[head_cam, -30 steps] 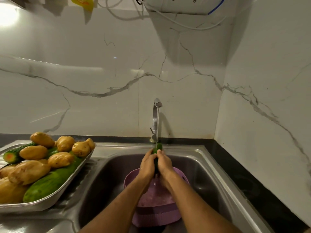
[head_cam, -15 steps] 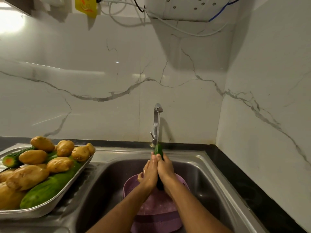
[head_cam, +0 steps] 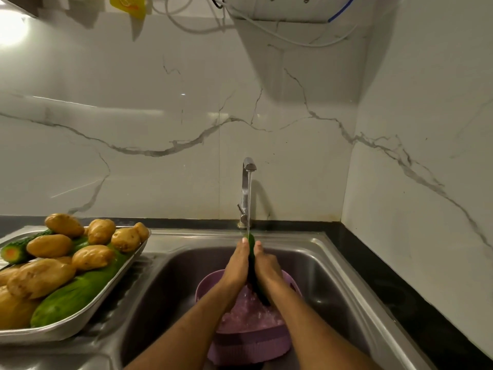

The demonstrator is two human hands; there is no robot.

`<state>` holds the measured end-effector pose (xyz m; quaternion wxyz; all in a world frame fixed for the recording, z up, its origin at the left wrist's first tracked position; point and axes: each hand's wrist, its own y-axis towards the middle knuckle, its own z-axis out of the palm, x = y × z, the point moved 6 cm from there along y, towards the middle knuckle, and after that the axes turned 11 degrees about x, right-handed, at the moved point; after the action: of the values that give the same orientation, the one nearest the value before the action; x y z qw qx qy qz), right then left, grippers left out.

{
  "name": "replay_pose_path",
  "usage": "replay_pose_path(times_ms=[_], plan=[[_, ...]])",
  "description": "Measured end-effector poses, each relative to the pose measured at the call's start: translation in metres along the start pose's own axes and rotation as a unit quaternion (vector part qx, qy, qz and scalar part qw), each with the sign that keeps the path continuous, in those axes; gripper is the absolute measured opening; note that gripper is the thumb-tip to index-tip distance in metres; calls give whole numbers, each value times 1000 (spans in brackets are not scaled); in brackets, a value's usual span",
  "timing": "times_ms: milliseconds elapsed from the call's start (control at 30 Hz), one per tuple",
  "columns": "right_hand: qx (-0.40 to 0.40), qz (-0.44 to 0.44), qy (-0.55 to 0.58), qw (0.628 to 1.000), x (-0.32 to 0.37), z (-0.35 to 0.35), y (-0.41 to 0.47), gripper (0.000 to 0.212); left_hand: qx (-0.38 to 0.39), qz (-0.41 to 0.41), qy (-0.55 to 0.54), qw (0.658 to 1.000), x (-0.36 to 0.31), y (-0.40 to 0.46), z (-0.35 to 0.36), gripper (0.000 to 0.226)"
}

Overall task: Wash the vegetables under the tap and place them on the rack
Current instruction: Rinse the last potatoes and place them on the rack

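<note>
A dark green cucumber (head_cam: pixel 252 265) is held between the two hands over the sink (head_cam: pixel 328 265), tilted, with its far tip up under the tap (head_cam: pixel 246 182) and its near end low over a purple basket (head_cam: pixel 250 340). A thin stream of water (head_cam: pixel 249 206) is seen running from the spout down onto the upper tip of the cucumber. The left hand (head_cam: pixel 236 265) is laid along the left side of the cucumber, with its fingers (head_cam: pixel 241 248) stretched out almost straight and pressed against it. The right hand (head_cam: pixel 266 265) is laid along the right side in the same way, its fingers kept close together against the cucumber; how far they are curled round it cannot be told. The purple basket is placed inside the sink, under the forearms, and splashing water is seen in it.

On the left, a steel tray (head_cam: pixel 88 316) is set on the draining part of the sink, beside the basin. It is filled with potatoes (head_cam: pixel 40 276), piled on top of several green cucumbers (head_cam: pixel 77 292), and one bumpy green vegetable with an orange cut end (head_cam: pixel 13 252) is seen at its far left. A black worktop (head_cam: pixel 400 289) runs along the right of the sink. Behind it the wall is covered with white marble-like tiles (head_cam: pixel 160 102).
</note>
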<state>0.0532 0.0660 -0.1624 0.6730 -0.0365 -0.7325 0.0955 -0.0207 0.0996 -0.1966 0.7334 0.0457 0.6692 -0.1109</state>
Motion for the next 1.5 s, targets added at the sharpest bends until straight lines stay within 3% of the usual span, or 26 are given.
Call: replay_pose_path(times_ms=[100, 400, 567, 633, 700, 767, 800, 867, 967, 1067, 1133, 1200, 1300, 1433, 1500], plan=[[4, -1, -12, 1000, -8, -9, 13, 58, 1, 32, 19, 999, -20, -17, -8, 36], [87, 4, 49, 995, -14, -5, 11, 38, -47, 86, -9, 995, -31, -18, -26, 25], [47, 48, -197, 978, -24, -19, 12, 66, -66, 81, -44, 993, -32, -33, -27, 23], [49, 76, -214, 973, -29, -19, 10, 75, -89, 80, -35, 992, -36, -41, -32, 16], [-21, 29, -248, 968, -14, -24, 7, 75, -107, 96, -30, 989, -44, -50, -37, 13], [-150, -81, -285, 943, 10, -38, -4, 63, -119, 144, -1, 982, -59, -63, -34, 17], [-178, -122, -276, 937, 14, -43, -5, 61, -124, 169, 25, 977, -65, -71, -32, 22], [-158, -112, -298, 935, 3, -44, 3, 60, -147, 160, 101, 971, -64, -80, -34, 31], [-74, 4, -390, 918, -28, -44, 13, 55, -160, 32, 218, 962, -44, -78, -42, 39], [-188, -90, -376, 903, 1, -53, -1, 50, -178, 28, 181, 967, -44, -77, -48, 44], [-237, -135, -363, 891, 10, -60, -7, 50, -165, 35, 206, 964, -51, -78, -44, 41], [-179, -69, -428, 883, 0, -59, -1, 49, -130, -39, 269, 954, -43, -77, -46, 48], [-117, -1, -501, 858, -16, -57, 3, 41, -22, -157, 421, 893, -24, -74, -44, 47], [-169, -93, -506, 841, 16, -45, -13, 44, 81, -74, 512, 852, -32, -73, -11, 31], [-188, -147, -448, 862, 23, -45, -19, 46, 80, -44, 554, 827, -42, -73, -6, 32]])
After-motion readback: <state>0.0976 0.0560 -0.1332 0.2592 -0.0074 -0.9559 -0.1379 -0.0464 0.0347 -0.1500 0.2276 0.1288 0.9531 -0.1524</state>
